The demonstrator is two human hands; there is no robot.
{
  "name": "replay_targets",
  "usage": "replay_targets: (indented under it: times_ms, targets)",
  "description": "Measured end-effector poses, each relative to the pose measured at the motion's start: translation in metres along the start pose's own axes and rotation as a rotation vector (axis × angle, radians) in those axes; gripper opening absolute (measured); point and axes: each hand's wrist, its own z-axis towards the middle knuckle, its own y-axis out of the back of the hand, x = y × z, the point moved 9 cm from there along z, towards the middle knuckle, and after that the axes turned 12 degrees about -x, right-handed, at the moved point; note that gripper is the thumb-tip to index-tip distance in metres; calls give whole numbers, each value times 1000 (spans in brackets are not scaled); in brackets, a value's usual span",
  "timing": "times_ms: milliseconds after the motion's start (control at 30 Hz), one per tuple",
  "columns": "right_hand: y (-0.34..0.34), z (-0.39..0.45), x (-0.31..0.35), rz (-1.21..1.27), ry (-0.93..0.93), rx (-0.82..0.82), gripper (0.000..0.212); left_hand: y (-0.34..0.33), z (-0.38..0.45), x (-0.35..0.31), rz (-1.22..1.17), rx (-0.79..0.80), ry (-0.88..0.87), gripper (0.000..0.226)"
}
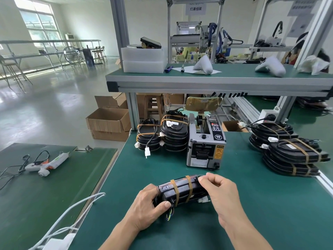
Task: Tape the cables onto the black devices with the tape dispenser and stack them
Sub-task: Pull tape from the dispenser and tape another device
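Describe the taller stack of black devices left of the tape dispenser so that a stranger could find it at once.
Start at the grey tape dispenser on the green table. The taller stack stands right against its left side. Unlike the lower stack further left, its top device carries a white connector.

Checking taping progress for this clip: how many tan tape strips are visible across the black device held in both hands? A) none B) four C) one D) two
D: two tan tape strips cross the black device, side by side, between the left hand and the right hand.
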Motion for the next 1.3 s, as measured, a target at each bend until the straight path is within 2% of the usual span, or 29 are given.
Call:
replay_targets:
  times_ms: [200,500,700,967,1300]
  targets:
    - [1,0,2,-50,45,-48,20,1,0,0,-8,-8,8,108]
    - [-4,-7,15,-250,161,-89,9,2,-1,-3,-15,-12,-7,110]
    - [1,-9,25,-362,230,-142,19,2,0,-6,-21,-12,-12,110]
    - [-1,-9,30,-416,244,-119,17,5,0,-8,-17,-32,-32,107]
    - [0,-7,28,-436,234,-110,16,3,-1,-7,-14,-14,-28,87]
